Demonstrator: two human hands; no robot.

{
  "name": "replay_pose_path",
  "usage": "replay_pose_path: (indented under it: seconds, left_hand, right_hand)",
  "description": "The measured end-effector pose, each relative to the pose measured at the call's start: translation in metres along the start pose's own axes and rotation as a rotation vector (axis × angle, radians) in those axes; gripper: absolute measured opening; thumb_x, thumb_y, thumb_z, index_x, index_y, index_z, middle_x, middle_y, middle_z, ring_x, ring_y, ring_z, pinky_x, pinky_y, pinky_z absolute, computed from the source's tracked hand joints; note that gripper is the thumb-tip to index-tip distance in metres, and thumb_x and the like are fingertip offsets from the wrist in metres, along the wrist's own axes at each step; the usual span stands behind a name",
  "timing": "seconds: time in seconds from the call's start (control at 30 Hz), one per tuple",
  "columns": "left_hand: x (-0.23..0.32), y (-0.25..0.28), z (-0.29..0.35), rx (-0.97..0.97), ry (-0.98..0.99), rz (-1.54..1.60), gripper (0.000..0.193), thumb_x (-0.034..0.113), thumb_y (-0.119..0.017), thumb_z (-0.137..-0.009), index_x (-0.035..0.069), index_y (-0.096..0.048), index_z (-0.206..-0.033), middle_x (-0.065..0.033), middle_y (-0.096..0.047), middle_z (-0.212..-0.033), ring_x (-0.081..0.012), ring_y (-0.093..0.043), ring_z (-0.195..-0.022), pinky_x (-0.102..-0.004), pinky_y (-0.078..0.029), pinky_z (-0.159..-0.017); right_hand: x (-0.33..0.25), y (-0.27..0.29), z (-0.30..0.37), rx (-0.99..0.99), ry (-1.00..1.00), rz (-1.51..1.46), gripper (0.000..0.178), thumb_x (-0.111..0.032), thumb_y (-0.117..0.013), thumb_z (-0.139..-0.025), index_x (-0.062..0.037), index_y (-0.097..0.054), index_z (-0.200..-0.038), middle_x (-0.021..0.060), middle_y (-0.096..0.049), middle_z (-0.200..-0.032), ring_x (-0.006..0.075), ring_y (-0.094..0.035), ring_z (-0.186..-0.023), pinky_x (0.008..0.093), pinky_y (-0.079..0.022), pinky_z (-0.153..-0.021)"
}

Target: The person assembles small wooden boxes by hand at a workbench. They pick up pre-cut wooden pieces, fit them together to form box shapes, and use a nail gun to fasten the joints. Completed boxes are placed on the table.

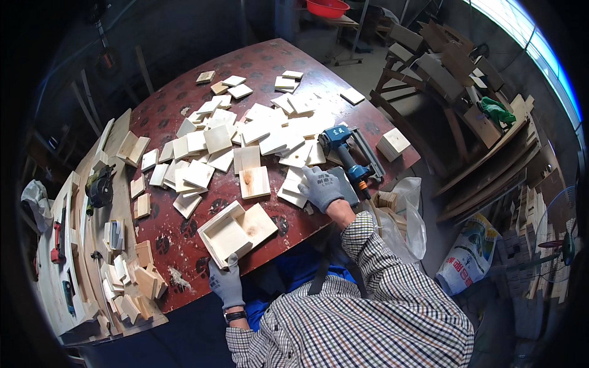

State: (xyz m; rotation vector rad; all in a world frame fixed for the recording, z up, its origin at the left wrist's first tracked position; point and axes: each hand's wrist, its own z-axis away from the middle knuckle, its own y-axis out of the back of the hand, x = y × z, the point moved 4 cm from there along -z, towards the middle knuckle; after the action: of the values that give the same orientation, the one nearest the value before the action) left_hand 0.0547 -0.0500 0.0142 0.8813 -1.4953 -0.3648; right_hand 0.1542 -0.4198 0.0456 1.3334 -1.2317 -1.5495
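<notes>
On the red table [161, 213], a blue nail gun [345, 156] lies centre-right, an open wooden box [222, 233] lower centre, clamped by the person's left hand [227, 286], the right hand [324, 188] (grip impossible to tell) near pale boards [291, 191].

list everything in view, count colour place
wooden box: 1, pale, near table edge
wooden pieces: dozens, pale, across table
nail gun: 1, blue-black, table's right side
table: 1, dark red, centre
side bench: 1, light brown, left
power tool: 1, dark, side bench
hand tool: 1, red, far left
basin: 1, red, top
boards: many, brown, right
cloth: 1, green, upper right
sack: 1, mostly white, lower right
plastic bag: 1, clear, right of table
left hand: 1, grey-gloved, at box
right hand: 1, grey-gloved, beside nail gun
</notes>
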Motion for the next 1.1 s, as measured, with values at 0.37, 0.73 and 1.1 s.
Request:
replay_pose_path:
  seconds: [0.37,0.73,1.1]
  left_hand:
    - [-0.009,-0.002,0.0,0.012,-0.011,-0.011,0.067,0.064,-0.07,-0.093,0.003,-0.064,-0.12,-0.0198,-0.075,-0.105,-0.041,-0.073,-0.095,-0.0469,-0.057,-0.081]
    - [-0.012,-0.005,0.001,0.023,-0.039,-0.04,0.064,0.067,-0.066,-0.093,0.007,-0.066,-0.114,-0.0146,-0.07,-0.103,-0.0393,-0.072,-0.09,-0.0477,-0.057,-0.073]
    - [-0.009,-0.002,0.001,0.022,-0.028,-0.001,0.063,0.068,-0.065,-0.093,0.007,-0.066,-0.111,-0.0142,-0.069,-0.103,-0.0389,-0.071,-0.089,-0.0482,-0.056,-0.071]
  right_hand:
    - [-0.008,-0.009,0.002,0.098,0.047,0.119,0.053,-0.04,-0.071,-0.094,-0.0113,-0.058,-0.137,0.0124,-0.065,-0.121,0.0331,-0.07,-0.105,0.0486,-0.058,-0.085]
    - [-0.008,-0.01,0.006,0.17,0.087,0.128,0.047,-0.036,-0.072,-0.092,-0.0115,-0.059,-0.13,0.0121,-0.065,-0.117,0.0334,-0.07,-0.103,0.0491,-0.058,-0.083]
    - [-0.008,-0.014,0.002,0.143,0.091,0.141,0.051,-0.037,-0.07,-0.094,-0.0108,-0.057,-0.136,0.0135,-0.065,-0.119,0.0349,-0.069,-0.107,0.0496,-0.058,-0.086]
